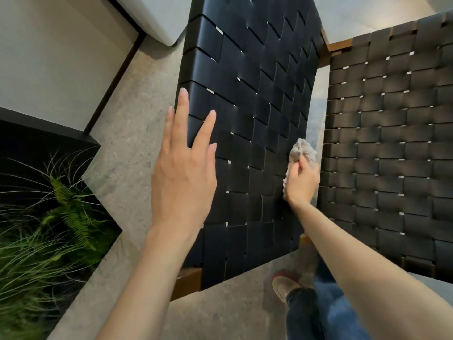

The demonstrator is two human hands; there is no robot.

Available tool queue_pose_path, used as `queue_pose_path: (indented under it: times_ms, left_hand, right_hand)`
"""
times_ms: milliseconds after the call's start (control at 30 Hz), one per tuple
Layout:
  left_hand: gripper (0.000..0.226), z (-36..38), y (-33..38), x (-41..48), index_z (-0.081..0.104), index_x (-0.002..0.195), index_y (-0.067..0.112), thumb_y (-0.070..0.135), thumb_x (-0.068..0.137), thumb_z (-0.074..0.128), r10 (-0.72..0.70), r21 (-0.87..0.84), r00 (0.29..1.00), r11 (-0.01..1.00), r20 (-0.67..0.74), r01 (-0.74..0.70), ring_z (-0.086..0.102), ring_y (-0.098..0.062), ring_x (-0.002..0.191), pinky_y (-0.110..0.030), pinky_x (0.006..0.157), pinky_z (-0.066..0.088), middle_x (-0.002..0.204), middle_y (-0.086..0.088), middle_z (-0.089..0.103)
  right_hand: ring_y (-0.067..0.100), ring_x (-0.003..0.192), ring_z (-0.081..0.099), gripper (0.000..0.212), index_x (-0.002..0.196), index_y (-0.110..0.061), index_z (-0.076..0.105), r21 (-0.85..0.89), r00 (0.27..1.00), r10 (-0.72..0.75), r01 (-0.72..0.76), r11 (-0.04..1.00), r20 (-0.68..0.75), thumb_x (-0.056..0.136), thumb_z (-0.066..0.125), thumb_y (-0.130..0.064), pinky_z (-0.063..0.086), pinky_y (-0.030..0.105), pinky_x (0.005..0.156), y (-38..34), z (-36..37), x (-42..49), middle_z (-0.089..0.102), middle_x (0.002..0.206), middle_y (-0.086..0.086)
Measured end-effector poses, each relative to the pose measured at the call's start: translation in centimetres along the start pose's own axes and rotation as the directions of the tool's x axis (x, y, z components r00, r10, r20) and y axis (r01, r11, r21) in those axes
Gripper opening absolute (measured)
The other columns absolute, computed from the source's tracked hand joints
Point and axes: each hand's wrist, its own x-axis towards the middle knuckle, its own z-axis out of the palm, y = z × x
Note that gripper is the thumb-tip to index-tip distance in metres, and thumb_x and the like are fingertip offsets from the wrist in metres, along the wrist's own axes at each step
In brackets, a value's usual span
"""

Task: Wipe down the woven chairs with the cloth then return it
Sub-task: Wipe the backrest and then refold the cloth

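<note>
While the right hand [302,181] grips the cloth [300,153] against the black chair [245,106] at center right of the frame, the left hand [182,168] hovers open, fingers straight, holding nothing. A second chair [392,143] stands at the right.

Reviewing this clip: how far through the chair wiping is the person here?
Done: nothing can be confirmed clean from this view. In hand: the right hand grips the cloth against the black woven chair; the left hand is open by its edge. Left: possibly the second woven chair, then returning the cloth.
</note>
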Motion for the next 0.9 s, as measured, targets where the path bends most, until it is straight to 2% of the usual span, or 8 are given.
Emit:
queue_pose_path:
  times_ms: [200,300,433,567,633,733,800,900]
  left_hand:
    - [0.048,0.0,0.0,0.0,0.031,0.148,0.026,0.027,0.101,0.038,0.004,0.003,1.000,1.000,-0.007,-0.004,0.006,-0.024,0.147,-0.039,0.107,0.036,0.160,-0.002,-0.003]
    - [0.048,0.1,0.0,0.1,0.031,0.148,0.026,0.027,0.100,0.038,0.007,-0.007,1.000,1.000,-0.008,-0.007,0.005,-0.024,0.147,-0.036,0.108,0.031,0.160,-0.001,-0.004]
    - [0.048,0.0,0.0,0.1,0.032,0.147,0.026,0.025,0.100,0.040,0.003,-0.032,1.000,0.999,-0.009,-0.003,0.005,-0.023,0.147,-0.030,0.106,0.022,0.160,0.000,-0.002]
    - [0.050,-0.3,0.1,0.3,0.025,0.149,0.026,0.020,0.101,0.036,0.002,-0.090,1.000,0.996,-0.012,-0.003,0.005,-0.019,0.147,-0.028,0.107,0.021,0.160,0.004,0.000]
    - [0.051,-0.7,0.1,0.6,0.018,0.150,0.026,0.018,0.101,0.030,-0.029,-0.233,1.000,0.972,-0.004,0.027,0.005,-0.011,0.147,-0.016,0.111,0.013,0.160,0.009,0.004]
    - [0.051,-1.6,-0.1,1.3,0.018,0.150,0.025,0.017,0.101,0.029,-0.083,-0.345,0.996,0.936,-0.025,0.069,0.016,0.002,0.138,0.001,0.103,0.009,0.156,0.006,0.022]
    - [0.050,-2.0,-0.3,2.5,0.022,0.150,0.022,0.018,0.101,0.030,-0.112,-0.313,0.991,0.946,-0.075,0.083,0.028,0.000,0.130,-0.003,0.100,0.017,0.150,0.001,0.032]
    - [0.051,-2.3,0.0,5.0,0.020,0.150,0.021,0.026,0.100,0.028,-0.134,-0.268,0.988,0.957,-0.075,0.110,0.030,-0.010,0.134,-0.019,0.103,0.023,0.150,-0.001,0.031]
  right_hand:
    - [0.022,0.119,0.049,0.039,0.131,-0.013,0.056,0.070,0.976,0.194,-0.201,0.977,0.098,0.104,0.032,-0.029,0.033,0.032,0.103,0.7,-0.5,0.7,0.055,0.131,0.008]
    - [0.024,0.124,0.047,0.039,0.131,-0.015,0.056,0.122,0.979,0.169,-0.182,0.976,0.111,0.101,0.043,-0.035,0.032,0.036,0.105,-0.1,-1.0,-0.6,0.055,0.134,0.006]
    - [0.023,0.119,0.051,0.034,0.129,-0.015,0.060,0.250,0.990,0.132,-0.139,0.958,0.043,0.096,0.051,-0.021,0.037,0.032,0.103,-3.6,-0.9,-3.1,0.061,0.126,0.005]
    - [0.017,0.111,0.054,0.036,0.126,-0.024,0.061,0.365,0.988,-0.153,0.136,0.921,0.019,0.092,0.056,-0.012,0.042,0.029,0.097,-10.4,-0.8,-6.8,0.060,0.114,-0.007]
    - [0.014,0.110,0.051,0.037,0.124,-0.026,0.062,0.423,0.946,-0.324,0.291,0.858,0.008,0.091,0.057,-0.011,0.040,0.026,0.097,-14.8,-0.8,-8.1,0.059,0.113,-0.015]
    - [0.009,0.109,0.046,0.035,0.122,-0.024,0.065,0.460,0.885,-0.465,0.429,0.777,-0.041,0.090,0.059,-0.011,0.032,0.019,0.099,-21.0,-0.1,-7.8,0.062,0.120,-0.004]
    - [0.022,0.107,0.047,0.035,0.121,-0.024,0.066,0.435,0.866,-0.496,0.472,0.767,-0.065,0.089,0.061,-0.011,0.023,0.005,0.092,-23.8,0.5,-6.6,0.061,0.118,0.003]
    - [0.027,0.098,0.047,0.035,0.116,-0.022,0.069,0.360,0.838,-0.525,0.541,0.760,-0.148,0.086,0.064,-0.007,0.032,0.013,0.088,-24.4,1.1,-4.5,0.061,0.115,0.005]
